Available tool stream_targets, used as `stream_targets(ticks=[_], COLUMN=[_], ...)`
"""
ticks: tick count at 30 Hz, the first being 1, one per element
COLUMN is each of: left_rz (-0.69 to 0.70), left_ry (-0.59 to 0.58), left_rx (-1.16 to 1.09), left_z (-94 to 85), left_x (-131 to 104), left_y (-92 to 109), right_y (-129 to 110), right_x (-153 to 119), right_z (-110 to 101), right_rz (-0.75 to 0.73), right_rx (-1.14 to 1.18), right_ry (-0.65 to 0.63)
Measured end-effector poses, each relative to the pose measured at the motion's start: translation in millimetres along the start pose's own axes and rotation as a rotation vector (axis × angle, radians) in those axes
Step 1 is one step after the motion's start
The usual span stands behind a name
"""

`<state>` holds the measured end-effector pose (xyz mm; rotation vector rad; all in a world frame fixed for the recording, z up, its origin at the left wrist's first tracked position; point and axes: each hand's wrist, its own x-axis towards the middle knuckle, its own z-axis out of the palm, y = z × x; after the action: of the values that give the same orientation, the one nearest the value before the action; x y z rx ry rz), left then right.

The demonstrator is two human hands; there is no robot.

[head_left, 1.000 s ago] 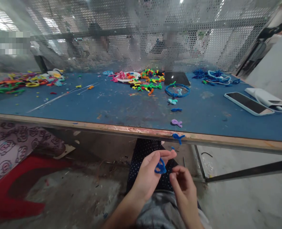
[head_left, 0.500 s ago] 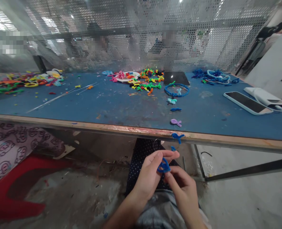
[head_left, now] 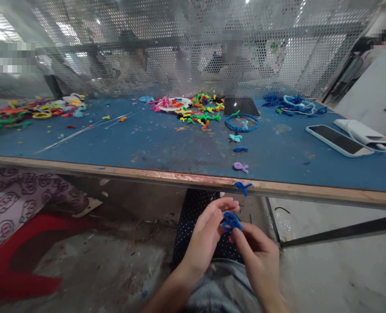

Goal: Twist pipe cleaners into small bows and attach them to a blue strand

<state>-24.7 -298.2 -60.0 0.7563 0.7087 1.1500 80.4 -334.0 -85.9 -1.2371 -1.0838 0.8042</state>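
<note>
Below the table edge, over my lap, my right hand pinches a blue pipe-cleaner loop between thumb and fingertips. My left hand is at the loop's left side, fingers extended and thumb closed against them; what lies in that grip is hidden. A thin thread arcs faintly above the left fingers. Beyond the hands, small fish-shaped pipe-cleaner pieces run in a line: a blue one overlapping the table edge, then a purple one, a dark blue one and a pale turquoise one.
A braided blue ring lies behind the line, near a dark tablet. Colourful pipe-cleaner pieces are heaped mid-table, with blue ones at right. A phone rests at right; a red stool stands left.
The blue loop and my right hand have moved slightly right and up. My left hand has turned a little. A small blue piece near my left fingertips is no longer visible.
</note>
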Motion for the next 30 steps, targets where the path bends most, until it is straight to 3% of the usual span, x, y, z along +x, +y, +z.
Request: stream_targets(ticks=[5,7,14,19,21,23,26,28,30], left_rz=[-0.003,-0.019,-0.06,-0.023,-0.014,-0.014,-0.016,-0.042,-0.064], left_ry=[0.07,0.083,0.018,0.113,0.154,0.191,0.229,0.227,0.21], left_rx=[0.035,0.058,0.053,0.144,0.166,0.188,0.216,0.217,0.212], left_z=[-3.1,-6.0,-13.2,-10.5,-9.8,-9.3,-7.6,-6.2,-5.3], left_x=[-2,-4,-14,-14,-12,-10,-10,-10,-9], left_y=[2,1,-1,-2,-2,-1,3,5,7], right_y=[12,17,15,17,21,23,17,8,-1], right_x=[14,18,22,19,15,12,11,14,19], right_z=[-13,-18,-30,-30,-29,-27,-24,-23,-23], right_rz=[-0.601,-0.767,-0.961,-0.989,-0.955,-0.831,-0.434,-0.166,-0.002], right_rx=[-0.335,-0.442,-0.647,-0.584,-0.548,-0.459,-0.19,-0.023,0.049], right_ry=[-0.002,0.021,-0.043,-0.01,-0.025,0.006,0.086,0.025,-0.075])
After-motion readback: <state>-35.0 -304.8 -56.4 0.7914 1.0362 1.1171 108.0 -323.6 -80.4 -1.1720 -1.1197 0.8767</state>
